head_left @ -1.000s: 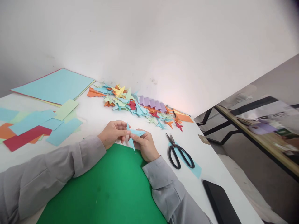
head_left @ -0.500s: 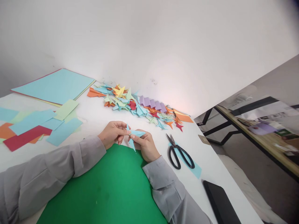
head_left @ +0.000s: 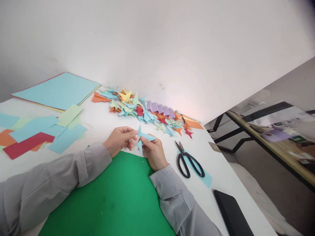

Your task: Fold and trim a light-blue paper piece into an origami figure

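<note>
A small folded light-blue paper figure (head_left: 147, 135) with pointed ends is pinched between the thumb and fingers of my right hand (head_left: 155, 152). It is held just above the far edge of a green sheet (head_left: 110, 196). My left hand (head_left: 119, 140) is close on its left side, with loosely bent fingers slightly apart and the index fingertip right by the blue paper. Whether that fingertip touches the paper is hard to tell. Black-handled scissors (head_left: 188, 160) lie to the right of my right hand, partly over a light-blue paper strip (head_left: 207, 180).
Beyond my hands is a long heap of colourful folded paper figures (head_left: 145, 114). Loose paper rectangles (head_left: 60, 141) spread at left, with large paper sheets (head_left: 59, 90) behind. A black phone-like slab (head_left: 232, 213) lies at the right of the white table (head_left: 98, 127).
My left hand has let go of the blue paper figure and its fingers have loosened. The figure has turned and moved slightly up in my right hand.
</note>
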`<control>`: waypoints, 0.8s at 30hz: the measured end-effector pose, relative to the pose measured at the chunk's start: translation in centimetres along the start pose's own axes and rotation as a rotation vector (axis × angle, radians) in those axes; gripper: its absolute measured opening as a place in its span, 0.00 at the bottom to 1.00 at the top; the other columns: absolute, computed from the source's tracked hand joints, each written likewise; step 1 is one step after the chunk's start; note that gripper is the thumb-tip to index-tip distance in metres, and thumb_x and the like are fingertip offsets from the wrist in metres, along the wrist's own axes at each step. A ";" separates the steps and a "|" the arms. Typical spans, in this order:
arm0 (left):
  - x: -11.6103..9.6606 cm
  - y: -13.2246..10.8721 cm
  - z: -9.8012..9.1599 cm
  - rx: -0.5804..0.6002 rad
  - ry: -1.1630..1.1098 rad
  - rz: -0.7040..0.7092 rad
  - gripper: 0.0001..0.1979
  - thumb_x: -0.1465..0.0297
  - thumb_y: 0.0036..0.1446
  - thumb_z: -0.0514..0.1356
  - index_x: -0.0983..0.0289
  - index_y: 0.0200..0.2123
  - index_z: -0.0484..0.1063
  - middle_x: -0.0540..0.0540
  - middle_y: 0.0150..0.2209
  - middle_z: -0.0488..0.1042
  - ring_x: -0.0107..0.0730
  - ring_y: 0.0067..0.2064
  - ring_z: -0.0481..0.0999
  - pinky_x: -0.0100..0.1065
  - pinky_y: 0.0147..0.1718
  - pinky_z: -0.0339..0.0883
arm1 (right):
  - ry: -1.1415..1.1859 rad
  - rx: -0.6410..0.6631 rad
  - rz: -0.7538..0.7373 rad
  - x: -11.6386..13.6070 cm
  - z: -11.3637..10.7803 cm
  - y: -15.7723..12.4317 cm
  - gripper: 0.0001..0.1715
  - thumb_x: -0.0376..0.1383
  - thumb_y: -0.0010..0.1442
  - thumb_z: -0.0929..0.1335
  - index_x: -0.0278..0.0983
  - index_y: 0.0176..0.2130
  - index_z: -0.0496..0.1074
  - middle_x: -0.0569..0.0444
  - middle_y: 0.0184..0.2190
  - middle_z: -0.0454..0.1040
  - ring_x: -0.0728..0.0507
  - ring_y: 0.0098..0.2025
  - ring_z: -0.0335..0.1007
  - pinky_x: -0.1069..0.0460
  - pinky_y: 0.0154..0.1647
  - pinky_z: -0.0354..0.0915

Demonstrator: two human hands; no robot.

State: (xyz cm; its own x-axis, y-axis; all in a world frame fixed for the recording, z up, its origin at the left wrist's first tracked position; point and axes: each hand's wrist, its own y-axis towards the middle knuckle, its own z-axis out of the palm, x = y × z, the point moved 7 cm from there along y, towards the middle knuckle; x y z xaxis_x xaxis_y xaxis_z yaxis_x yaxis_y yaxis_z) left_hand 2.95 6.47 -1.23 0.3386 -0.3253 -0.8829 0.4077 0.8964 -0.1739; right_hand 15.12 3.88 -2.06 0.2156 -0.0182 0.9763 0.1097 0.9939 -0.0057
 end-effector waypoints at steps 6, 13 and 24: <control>0.1 -0.3 0.7 0.089 0.179 0.037 0.13 0.73 0.38 0.68 0.68 0.29 0.69 0.47 0.19 0.71 0.23 0.15 0.68 0.28 0.15 0.63 | 0.030 -0.018 -0.018 0.1 -0.1 0.2 0.14 0.42 0.46 0.74 0.36 0.23 0.71 0.60 0.17 0.67 0.52 0.20 0.58 0.56 0.21 0.55; -0.1 -0.2 0.5 0.063 0.185 0.078 0.12 0.75 0.38 0.67 0.68 0.28 0.68 0.46 0.19 0.70 0.20 0.14 0.65 0.26 0.14 0.60 | -0.022 -0.019 0.011 0.1 0.1 0.0 0.19 0.47 0.48 0.72 0.35 0.21 0.70 0.59 0.15 0.66 0.52 0.17 0.57 0.54 0.20 0.54; -0.1 -0.2 0.7 0.101 0.228 0.074 0.16 0.76 0.34 0.67 0.66 0.27 0.63 0.43 0.17 0.68 0.18 0.13 0.61 0.24 0.10 0.56 | -0.126 0.102 -0.032 0.2 0.7 -0.2 0.17 0.42 0.45 0.73 0.36 0.20 0.65 0.62 0.15 0.61 0.52 0.19 0.51 0.54 0.21 0.48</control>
State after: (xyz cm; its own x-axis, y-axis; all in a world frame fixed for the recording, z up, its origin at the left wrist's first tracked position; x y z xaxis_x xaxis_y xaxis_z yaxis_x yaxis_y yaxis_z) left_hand 3.39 6.10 -0.77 0.1752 -0.1731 -0.9692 0.4754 0.8769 -0.0707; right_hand 14.49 3.78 -1.71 0.0893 -0.0422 0.9951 0.0142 0.9991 0.0411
